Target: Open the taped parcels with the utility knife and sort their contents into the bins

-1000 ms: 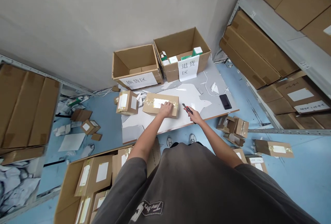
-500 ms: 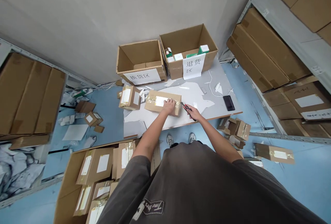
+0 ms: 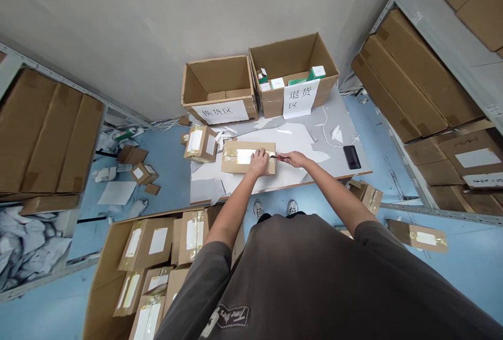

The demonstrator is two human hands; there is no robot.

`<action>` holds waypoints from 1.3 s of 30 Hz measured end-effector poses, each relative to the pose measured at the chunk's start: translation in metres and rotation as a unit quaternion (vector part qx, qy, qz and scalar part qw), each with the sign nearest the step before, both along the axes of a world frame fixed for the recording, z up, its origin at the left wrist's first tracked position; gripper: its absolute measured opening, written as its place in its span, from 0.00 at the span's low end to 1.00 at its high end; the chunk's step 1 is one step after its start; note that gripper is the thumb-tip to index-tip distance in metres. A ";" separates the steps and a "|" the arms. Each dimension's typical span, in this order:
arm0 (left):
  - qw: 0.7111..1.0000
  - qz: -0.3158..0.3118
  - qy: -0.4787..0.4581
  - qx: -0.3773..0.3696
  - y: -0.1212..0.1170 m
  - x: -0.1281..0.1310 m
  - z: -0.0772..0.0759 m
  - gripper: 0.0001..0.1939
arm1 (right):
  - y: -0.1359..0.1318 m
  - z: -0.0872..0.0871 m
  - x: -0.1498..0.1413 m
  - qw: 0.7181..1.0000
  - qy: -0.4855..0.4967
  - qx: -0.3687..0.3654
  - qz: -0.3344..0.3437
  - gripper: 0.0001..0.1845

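A taped cardboard box (image 3: 231,151) with a white label lies on the worktable (image 3: 204,180). My left hand (image 3: 259,162) rests on the right part of its top, fingers spread over the label's edge. My right hand (image 3: 294,158) is wrapped round a red and black utility knife (image 3: 280,157). The blade points left and reaches over the right end of the box, at the tape; whether it cuts in is too small to tell. A smaller taped box (image 3: 203,144) stands to the left, beside paper scraps.
Two large open cartons with paper signs stand behind: the left carton (image 3: 218,82) and the right carton (image 3: 271,101), which holds green and white boxes. A phone (image 3: 351,157) lies at the table's right. A big carton (image 3: 102,277) of parcels sits at lower left. Loaded shelves (image 3: 432,10) flank me.
My right hand has moved left, bringing the knife from beside the box to over its right end. My left hand stays on the box. The whole view has shifted slightly.
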State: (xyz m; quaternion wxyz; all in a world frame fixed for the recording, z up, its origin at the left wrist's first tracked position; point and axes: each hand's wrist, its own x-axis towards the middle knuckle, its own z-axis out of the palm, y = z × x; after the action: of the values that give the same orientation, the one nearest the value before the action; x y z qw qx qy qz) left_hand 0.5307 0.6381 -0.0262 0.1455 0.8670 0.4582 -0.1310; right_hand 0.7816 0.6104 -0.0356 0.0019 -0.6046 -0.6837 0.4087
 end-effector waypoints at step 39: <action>1.000 -0.016 0.012 -0.023 0.004 -0.007 -0.006 0.57 | -0.033 -0.019 -0.010 0.948 0.227 -0.196 -0.110 0.27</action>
State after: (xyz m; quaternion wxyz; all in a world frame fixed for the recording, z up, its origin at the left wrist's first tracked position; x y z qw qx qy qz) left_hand 0.5238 0.6419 -0.0323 0.1584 0.8689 0.4429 -0.1540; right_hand 0.7717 0.5774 -0.0542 0.0833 -0.5560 -0.5004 0.6584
